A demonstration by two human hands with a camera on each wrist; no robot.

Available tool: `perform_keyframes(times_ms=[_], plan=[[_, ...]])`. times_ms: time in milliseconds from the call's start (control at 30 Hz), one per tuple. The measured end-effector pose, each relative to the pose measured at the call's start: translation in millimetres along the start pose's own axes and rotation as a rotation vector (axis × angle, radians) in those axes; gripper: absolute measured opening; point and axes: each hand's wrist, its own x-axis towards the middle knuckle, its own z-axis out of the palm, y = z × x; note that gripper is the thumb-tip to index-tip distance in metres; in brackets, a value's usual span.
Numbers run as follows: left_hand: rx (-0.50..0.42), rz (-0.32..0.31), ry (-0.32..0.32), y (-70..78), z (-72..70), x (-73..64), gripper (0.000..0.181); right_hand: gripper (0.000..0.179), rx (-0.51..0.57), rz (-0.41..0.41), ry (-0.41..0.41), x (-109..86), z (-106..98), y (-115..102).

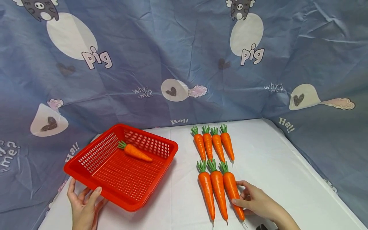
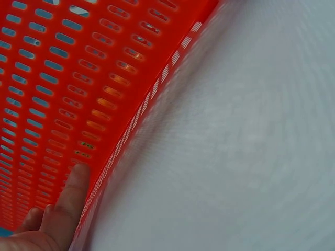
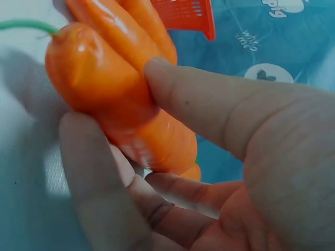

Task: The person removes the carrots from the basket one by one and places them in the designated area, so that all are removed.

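Note:
A red plastic basket with slotted walls stands at the left, its near edge tipped toward me. My left hand holds that near edge, thumb on the outer wall near the rim and fingers around the underside. The left wrist view shows a finger against the slotted plastic. Inside the basket lies one carrot with a short green top. At the right, my right hand grips the rightmost carrot of the front row. Its thumb presses on one side, with the other fingers curled along the opposite side.
Two more carrots, a middle one and a left one, lie beside the gripped one. Behind them several smaller carrots form a back row. A blue printed curtain hangs behind the white table.

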Motion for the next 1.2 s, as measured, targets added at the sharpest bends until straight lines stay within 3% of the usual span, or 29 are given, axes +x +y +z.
perform_keyframes(times_ms=[633, 1200], plan=[[-0.006, 0.007, -0.007, 0.7, 2.5, -0.3, 0.098, 0.088, -0.115, 0.015, 0.007, 5.7, -7.0, -11.1], [0.0, 0.005, -0.016, 0.8, 0.5, -0.9, 0.097, 0.084, -0.155, -0.034, 0.027, 5.7, -13.4, -13.1]])
